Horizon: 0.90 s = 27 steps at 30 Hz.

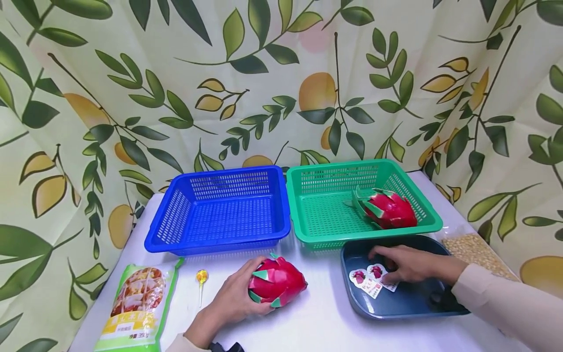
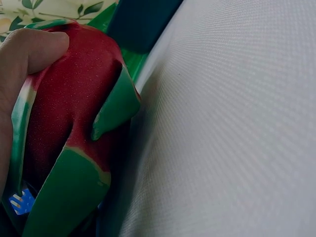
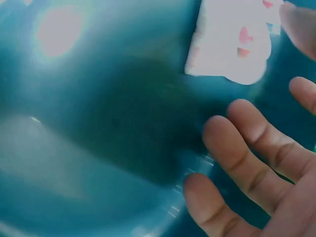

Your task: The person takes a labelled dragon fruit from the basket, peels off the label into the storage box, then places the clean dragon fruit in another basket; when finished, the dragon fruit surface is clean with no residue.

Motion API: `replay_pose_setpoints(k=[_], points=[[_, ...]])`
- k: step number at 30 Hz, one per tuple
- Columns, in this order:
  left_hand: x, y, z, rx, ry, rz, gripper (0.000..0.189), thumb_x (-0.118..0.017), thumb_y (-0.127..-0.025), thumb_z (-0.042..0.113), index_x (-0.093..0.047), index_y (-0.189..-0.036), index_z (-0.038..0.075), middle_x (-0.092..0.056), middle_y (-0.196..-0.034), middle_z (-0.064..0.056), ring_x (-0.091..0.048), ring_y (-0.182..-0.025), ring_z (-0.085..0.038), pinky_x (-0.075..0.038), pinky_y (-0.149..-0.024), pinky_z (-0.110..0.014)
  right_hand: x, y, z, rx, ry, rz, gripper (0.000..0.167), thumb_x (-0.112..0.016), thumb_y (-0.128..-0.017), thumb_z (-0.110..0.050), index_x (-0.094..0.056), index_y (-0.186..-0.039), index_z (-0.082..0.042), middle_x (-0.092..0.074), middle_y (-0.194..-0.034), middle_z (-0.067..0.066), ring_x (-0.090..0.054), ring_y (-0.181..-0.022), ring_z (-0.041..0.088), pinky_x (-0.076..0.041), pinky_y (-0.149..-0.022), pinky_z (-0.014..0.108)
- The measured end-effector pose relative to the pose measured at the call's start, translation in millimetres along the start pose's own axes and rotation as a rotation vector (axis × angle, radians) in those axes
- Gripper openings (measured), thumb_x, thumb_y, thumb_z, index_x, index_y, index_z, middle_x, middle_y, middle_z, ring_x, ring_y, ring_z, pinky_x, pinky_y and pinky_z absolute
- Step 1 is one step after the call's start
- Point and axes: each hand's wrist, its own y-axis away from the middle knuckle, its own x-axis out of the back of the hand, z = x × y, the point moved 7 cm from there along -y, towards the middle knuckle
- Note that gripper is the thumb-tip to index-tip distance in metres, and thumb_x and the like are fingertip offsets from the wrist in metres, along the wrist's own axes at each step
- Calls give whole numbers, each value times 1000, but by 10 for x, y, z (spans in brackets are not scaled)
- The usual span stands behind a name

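On the white table, my left hand [image 1: 239, 295] grips a red dragon fruit [image 1: 281, 282] with green scales. In the left wrist view, the thumb lies across the fruit's red skin [image 2: 74, 94]. My right hand [image 1: 406, 264] is inside a dark blue tray [image 1: 365, 308], its fingers spread and slightly bent. Two fruit-printed stickers [image 1: 359, 277] lie in the tray beside that hand. In the right wrist view, the thumb is at the edge of the white stickers [image 3: 229, 42]; whether it touches them I cannot tell. Nothing is visibly held by the right hand.
A blue basket [image 1: 151, 239] and a green basket [image 1: 314, 239] stand at the back; another dragon fruit [image 1: 391, 209] lies in the green one. At left are a food packet [image 1: 136, 303] and a lollipop [image 1: 202, 276]. A bag of corn kernels [image 1: 475, 252] lies at right.
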Motion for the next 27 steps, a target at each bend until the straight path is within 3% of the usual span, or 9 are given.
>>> replay_pose_setpoints(k=[3,7,13,16,20,25,27], points=[[-11,0,1,1,3,-3,92,-87,-63,42,-41,-141,30,-51,-128,10,-56,-109,-17,-52,-78,-27,106,91,-91,-7,-45,-4,53,-78,-81,-31,-52,-125,-17,-55,-89,-1,-54,-74,14,-50,-59,28],[-21,7,-6,9,15,-7,90,-87,-63,41,-41,-140,33,-50,-128,11,-55,-110,-17,-53,-78,-27,296,288,-297,55,-118,-1,57,-77,-83,-25,-49,-131,-11,-56,-100,6,-57,-78,16,-52,-61,29],[-5,16,-15,7,13,5,88,-88,-63,40,-42,-139,35,-50,-128,15,-55,-109,-14,-52,-80,-27,727,620,-589,226,-213,78,60,-68,-89,-13,-38,-141,-8,-54,-108,7,-58,-89,20,-53,-65,32],[2,27,-22,12,11,3,89,-88,-64,40,-43,-140,31,-49,-128,14,-55,-110,-14,-52,-81,-28,945,736,-625,255,-203,185,63,-68,-88,-8,-37,-142,-10,-56,-111,10,-59,-91,20,-54,-67,33],[4,23,-28,10,-1,-2,90,-87,-64,41,-41,-140,33,-49,-129,13,-55,-111,-15,-52,-81,-29,1129,837,-552,223,-172,329,66,-70,-85,-5,-37,-143,-9,-56,-115,13,-60,-93,20,-54,-68,34],[-11,4,-22,0,-6,-16,90,-86,-66,45,-38,-141,35,-49,-129,11,-56,-110,-17,-53,-80,-31,1268,902,-299,148,-48,546,66,-76,-81,-6,-44,-139,-7,-51,-124,6,-54,-101,11,-53,-70,29],[-19,5,-18,1,-6,-23,89,-85,-66,45,-38,-142,35,-49,-129,11,-56,-110,-18,-53,-81,-31,1284,905,-158,98,-22,605,65,-78,-80,-8,-47,-137,-7,-47,-128,7,-50,-106,18,-51,-70,31]])
